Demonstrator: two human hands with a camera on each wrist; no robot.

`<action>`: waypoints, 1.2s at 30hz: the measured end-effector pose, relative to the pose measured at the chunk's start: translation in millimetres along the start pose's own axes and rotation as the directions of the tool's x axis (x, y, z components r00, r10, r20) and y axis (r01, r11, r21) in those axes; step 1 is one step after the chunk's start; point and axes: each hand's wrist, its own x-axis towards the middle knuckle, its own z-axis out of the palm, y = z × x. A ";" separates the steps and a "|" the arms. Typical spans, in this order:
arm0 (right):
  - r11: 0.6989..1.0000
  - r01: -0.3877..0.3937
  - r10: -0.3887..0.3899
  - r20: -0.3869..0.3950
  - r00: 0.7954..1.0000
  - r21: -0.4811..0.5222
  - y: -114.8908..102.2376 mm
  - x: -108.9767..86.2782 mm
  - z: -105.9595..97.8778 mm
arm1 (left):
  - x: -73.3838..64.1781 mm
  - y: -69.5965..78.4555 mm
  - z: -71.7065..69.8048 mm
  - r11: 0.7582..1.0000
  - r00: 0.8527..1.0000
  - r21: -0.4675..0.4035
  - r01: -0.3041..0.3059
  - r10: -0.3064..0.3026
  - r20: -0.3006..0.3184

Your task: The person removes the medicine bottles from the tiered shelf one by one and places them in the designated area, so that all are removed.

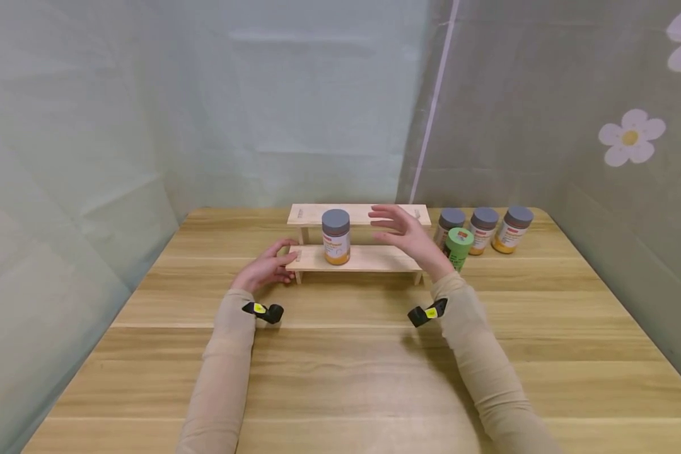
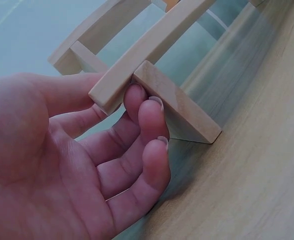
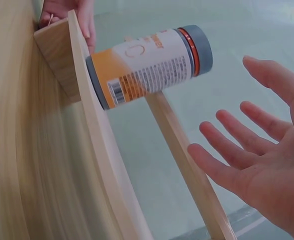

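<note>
A two-tier light wooden shelf (image 1: 377, 257) stands at the far middle of the table. On its lower board, left of centre, a supplement bottle (image 1: 336, 238) with a grey lid and an orange-and-white label stands upright. My left hand (image 1: 268, 268) grips the left end of that lower board, thumb on top and fingertips (image 2: 152, 120) curled underneath beside the leg. To the right of the bottle, my right hand (image 1: 410, 238) hovers over the shelf with its fingers spread and nothing in them. A gap separates the fingers (image 3: 222, 167) from the bottle (image 3: 152, 62) in the right wrist view.
Right of the shelf are three more grey-lidded bottles (image 1: 482, 230) in a row. A green-lidded container (image 1: 459, 247) stands before them, partly behind my right wrist. Pale curtains (image 1: 318, 113) hang behind the wooden table (image 1: 340, 378).
</note>
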 end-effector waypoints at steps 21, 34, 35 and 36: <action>0.998 -0.006 0.007 -0.015 1.000 0.056 3.7 23.6 34.6 | -1.4 3.1 0.3 1.000 1.000 0.013 0.000 0.000 0.008; 0.998 0.029 -0.024 -0.094 0.995 0.052 16.3 29.6 55.7 | -4.9 8.7 2.2 1.000 1.000 0.005 0.011 -0.011 0.011; 0.998 0.031 -0.026 -0.100 0.995 0.051 17.0 29.8 57.3 | -3.1 6.6 1.7 1.000 1.000 0.008 0.007 -0.008 0.007; 0.998 0.029 -0.023 -0.105 0.994 0.052 16.9 29.6 58.9 | -0.7 3.8 0.9 1.000 1.000 0.011 0.005 -0.005 0.002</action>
